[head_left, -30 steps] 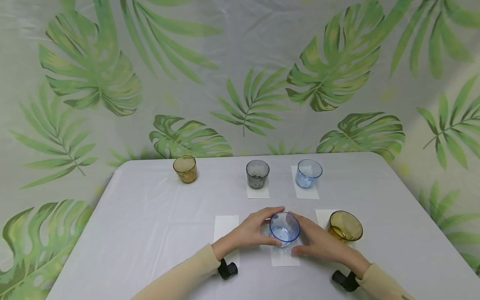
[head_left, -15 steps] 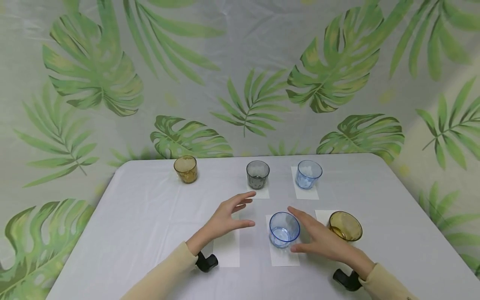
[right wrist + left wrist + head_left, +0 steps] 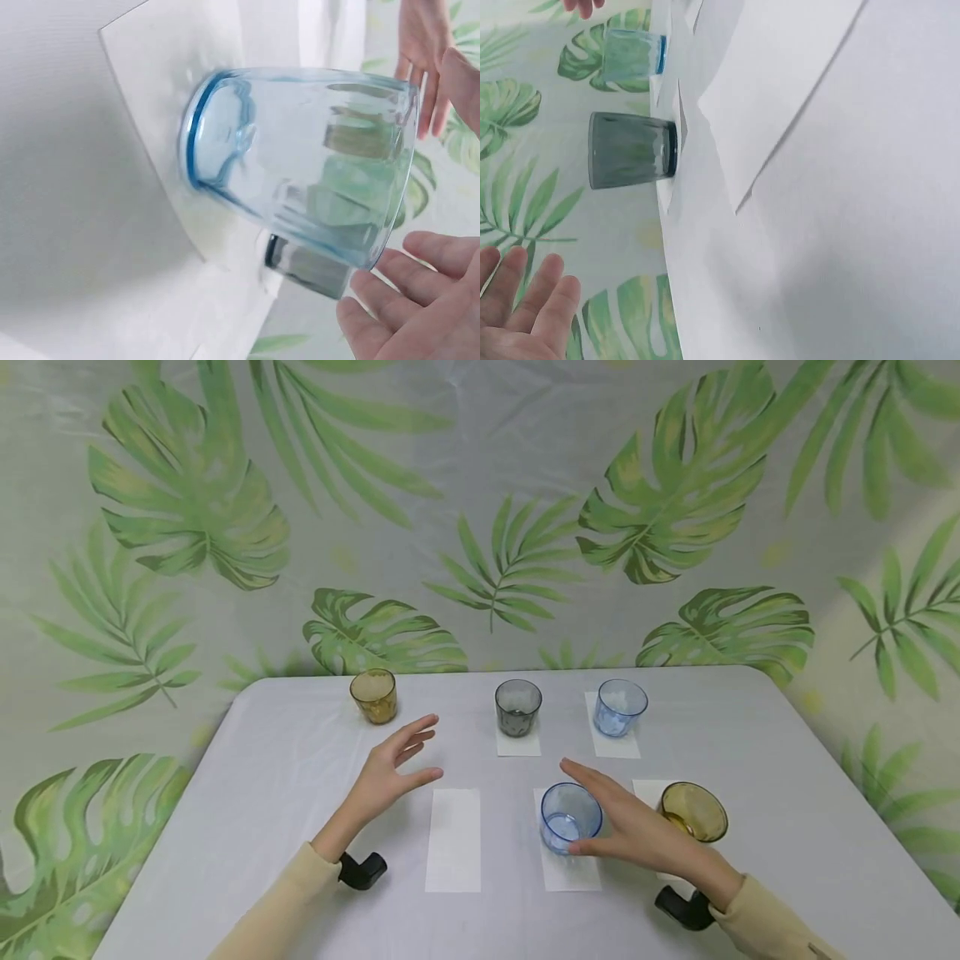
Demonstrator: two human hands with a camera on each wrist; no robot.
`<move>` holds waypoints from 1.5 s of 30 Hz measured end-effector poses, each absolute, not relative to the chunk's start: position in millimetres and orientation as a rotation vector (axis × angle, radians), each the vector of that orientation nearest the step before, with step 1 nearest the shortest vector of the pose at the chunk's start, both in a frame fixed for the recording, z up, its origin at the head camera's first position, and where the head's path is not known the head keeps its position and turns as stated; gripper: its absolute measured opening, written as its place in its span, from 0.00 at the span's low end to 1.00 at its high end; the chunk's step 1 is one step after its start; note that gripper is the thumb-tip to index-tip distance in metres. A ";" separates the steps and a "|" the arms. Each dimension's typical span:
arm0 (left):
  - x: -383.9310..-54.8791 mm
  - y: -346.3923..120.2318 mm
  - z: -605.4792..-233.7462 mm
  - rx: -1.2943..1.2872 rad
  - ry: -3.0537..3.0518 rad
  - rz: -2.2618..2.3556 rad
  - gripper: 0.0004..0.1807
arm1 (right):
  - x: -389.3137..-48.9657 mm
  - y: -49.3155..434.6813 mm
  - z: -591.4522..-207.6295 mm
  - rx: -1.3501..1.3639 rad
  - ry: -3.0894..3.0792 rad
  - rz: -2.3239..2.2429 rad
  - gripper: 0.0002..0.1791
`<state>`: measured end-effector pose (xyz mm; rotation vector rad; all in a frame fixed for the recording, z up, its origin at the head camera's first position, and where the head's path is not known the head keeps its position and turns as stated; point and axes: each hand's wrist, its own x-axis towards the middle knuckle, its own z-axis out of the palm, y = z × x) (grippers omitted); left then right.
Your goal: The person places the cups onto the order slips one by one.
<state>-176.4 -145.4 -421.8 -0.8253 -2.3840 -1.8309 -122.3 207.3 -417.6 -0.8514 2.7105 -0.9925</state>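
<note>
My left hand [image 3: 378, 781] hovers over the left of the table with its fingers extended and thumb apart, holding nothing. A bare white paper strip [image 3: 453, 847] lies to its right. A clear blue glass [image 3: 564, 817] stands upright on another paper strip [image 3: 572, 877]. My right hand [image 3: 641, 828] is at this glass's right side, thumb overlapping the rim in the head view. In the right wrist view, the relaxed fingers [image 3: 420, 300] spread beside the rim of the glass [image 3: 292, 150] without curling round it. An amber glass [image 3: 696, 810] stands partly behind the right hand.
Along the back stand a second amber glass [image 3: 375, 697], a grey glass [image 3: 517, 710] and a second blue glass [image 3: 618, 710]. The grey and blue ones are on paper strips. A leaf-patterned cloth [image 3: 495, 560] hangs behind the white table [image 3: 300, 760].
My left hand has let go of the near blue glass and moved left, away from it. The right hand stays beside the glass, its thumb now shifted slightly left. The glass stays put.
</note>
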 end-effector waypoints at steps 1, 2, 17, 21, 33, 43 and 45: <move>-174.9 -148.5 -417.6 -0.807 -2.391 -1.826 0.38 | -122.7 205.8 -416.4 -0.856 2.707 -0.993 0.53; -173.7 -151.5 -413.9 -0.792 -2.396 -1.820 0.38 | -123.0 204.4 -415.3 -0.861 2.703 -0.995 0.53; -192.8 -206.1 -432.6 -0.557 -2.402 -1.683 0.39 | -127.4 181.4 -404.3 -0.948 2.683 -0.970 0.51; -194.3 -217.6 -433.0 -0.509 -2.398 -1.669 0.40 | -127.2 174.0 -403.9 -0.962 2.657 -0.984 0.50; -204.5 -237.3 -438.5 -0.371 -2.456 -1.628 0.40 | -121.9 147.8 -403.7 -1.042 2.602 -0.999 0.47; -214.2 -243.1 -437.7 -0.316 -2.485 -1.633 0.41 | -117.9 128.6 -405.9 -1.036 2.540 -1.022 0.49; -212.1 -240.8 -430.3 -0.322 -2.488 -1.643 0.40 | -117.1 125.1 -407.1 -1.032 2.523 -1.032 0.48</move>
